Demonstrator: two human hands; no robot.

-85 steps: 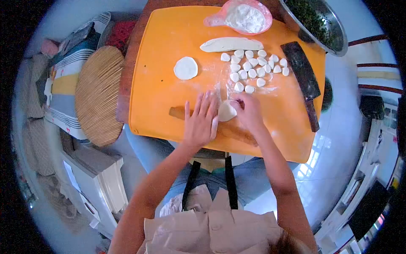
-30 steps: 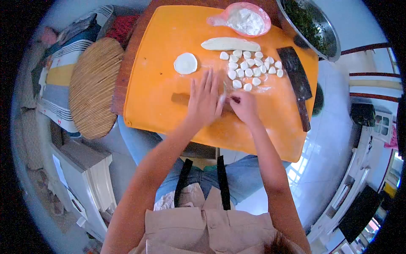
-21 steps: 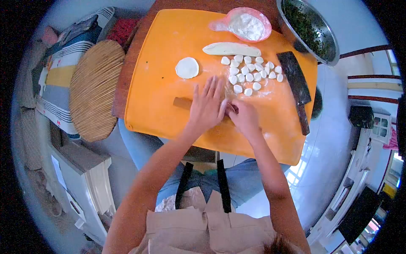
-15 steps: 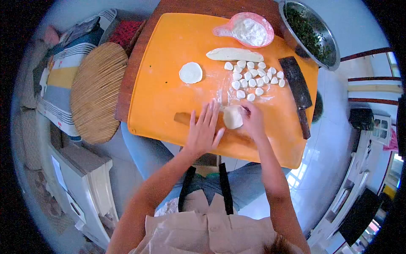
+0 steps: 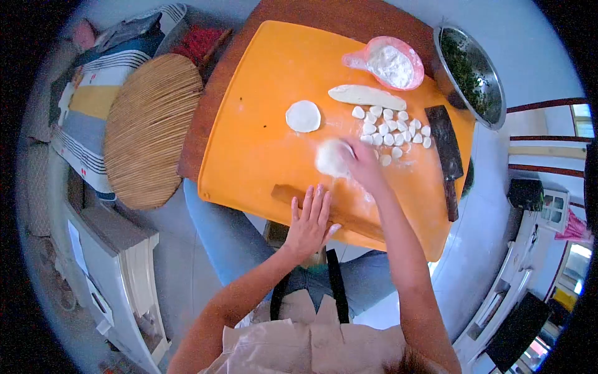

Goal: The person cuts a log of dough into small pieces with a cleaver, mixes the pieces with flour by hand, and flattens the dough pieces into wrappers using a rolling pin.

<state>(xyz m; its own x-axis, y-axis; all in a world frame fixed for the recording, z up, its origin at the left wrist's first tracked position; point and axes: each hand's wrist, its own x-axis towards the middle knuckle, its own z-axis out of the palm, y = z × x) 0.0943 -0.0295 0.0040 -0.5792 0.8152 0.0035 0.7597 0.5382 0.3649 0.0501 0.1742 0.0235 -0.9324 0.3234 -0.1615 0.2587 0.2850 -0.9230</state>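
My right hand pinches a thin dough wrapper at its right edge; the wrapper is smeared by motion just above the orange board. Lower down, my left hand lies flat with fingers stretched over a wooden rolling pin, hiding its middle. A finished-looking round wrapper lies on the board up and left of my right hand. Several small dough pieces sit to the right, below a long dough roll.
A pink scoop of white flour stands at the back. A dark cleaver lies on the right of the board. Beyond it is a metal bowl of chopped greens. A round woven mat is at left.
My right hand has lifted the wrapper away from the rolling pin, up the board. My left hand stays at the pin. The whole view has shifted and turned slightly.
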